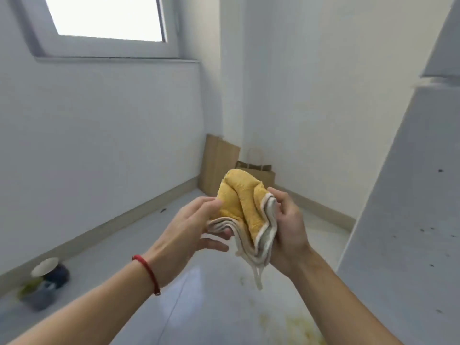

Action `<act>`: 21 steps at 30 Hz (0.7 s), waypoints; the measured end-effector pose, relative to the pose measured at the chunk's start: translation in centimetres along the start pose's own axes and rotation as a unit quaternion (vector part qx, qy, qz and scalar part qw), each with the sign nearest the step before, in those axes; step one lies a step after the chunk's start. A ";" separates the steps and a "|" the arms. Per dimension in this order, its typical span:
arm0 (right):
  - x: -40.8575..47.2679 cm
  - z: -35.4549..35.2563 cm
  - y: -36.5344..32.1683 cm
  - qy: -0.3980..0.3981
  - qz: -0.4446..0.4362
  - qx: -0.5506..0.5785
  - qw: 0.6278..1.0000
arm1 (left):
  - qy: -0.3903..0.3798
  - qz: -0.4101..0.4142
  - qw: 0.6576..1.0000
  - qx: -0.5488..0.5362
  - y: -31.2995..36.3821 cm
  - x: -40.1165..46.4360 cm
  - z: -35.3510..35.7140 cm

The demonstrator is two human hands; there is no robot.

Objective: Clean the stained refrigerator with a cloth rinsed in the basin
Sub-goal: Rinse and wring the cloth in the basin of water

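A yellow cloth (242, 202) with a pale grey border is bunched up in front of me, a loop hanging from its lower end. My right hand (288, 227) grips its right side, fingers curled round the folds. My left hand (191, 225) pinches its left edge between thumb and fingers and wears a red string at the wrist. The white refrigerator (408, 195) rises at the right edge, its side dotted with dark specks. No basin is in view.
Brown paper bags (219, 165) lean in the far corner. Dark containers and a green item (44, 282) sit on the floor at the left wall. Yellowish stains (296, 327) mark the glossy floor below my hands. A window (107, 18) is above left.
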State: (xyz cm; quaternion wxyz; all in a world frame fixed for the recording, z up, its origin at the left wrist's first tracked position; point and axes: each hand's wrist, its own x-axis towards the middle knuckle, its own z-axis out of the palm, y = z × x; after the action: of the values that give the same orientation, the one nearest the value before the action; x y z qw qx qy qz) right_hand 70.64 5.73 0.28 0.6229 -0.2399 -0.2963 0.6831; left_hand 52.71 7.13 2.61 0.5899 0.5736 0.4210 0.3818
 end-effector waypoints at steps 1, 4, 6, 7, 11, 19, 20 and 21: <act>1.4 1.0 3.6 -0.022 0.047 0.021 0.998 | 0.036 0.001 0.999 0.009 -1.5 -1.1 -2.9; 3.3 3.3 11.7 -0.096 0.133 0.067 0.984 | 0.125 0.019 0.990 0.067 -5.1 -3.2 -8.6; 3.9 5.0 16.7 -0.126 0.175 0.070 0.974 | 0.195 0.010 0.976 0.096 -7.9 -5.0 -12.2; 4.3 6.0 19.3 -0.139 0.193 0.067 0.969 | 0.229 0.009 0.967 0.111 -9.5 -6.0 -14.5; 5.3 10.2 27.0 -0.152 0.202 -0.033 0.967 | 0.311 0.010 0.940 0.142 -13.3 -10.6 -22.5; 6.0 24.9 39.3 -0.216 0.081 -0.265 0.936 | 0.386 -0.032 0.903 0.187 -12.3 -21.2 -39.0; 6.3 26.4 41.1 -0.224 0.087 -0.292 0.926 | 0.400 -0.040 0.896 0.191 -12.9 -22.4 -41.1; 6.8 27.5 43.2 -0.232 0.091 -0.323 0.913 | 0.420 -0.052 0.886 0.191 -13.8 -23.5 -43.2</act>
State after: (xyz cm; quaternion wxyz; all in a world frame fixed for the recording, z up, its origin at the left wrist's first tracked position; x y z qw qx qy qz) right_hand 20.12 7.43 -10.30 0.3601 -0.2888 -0.6139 0.6404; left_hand 3.58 -0.21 -9.20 0.2561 0.4384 0.7234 0.4679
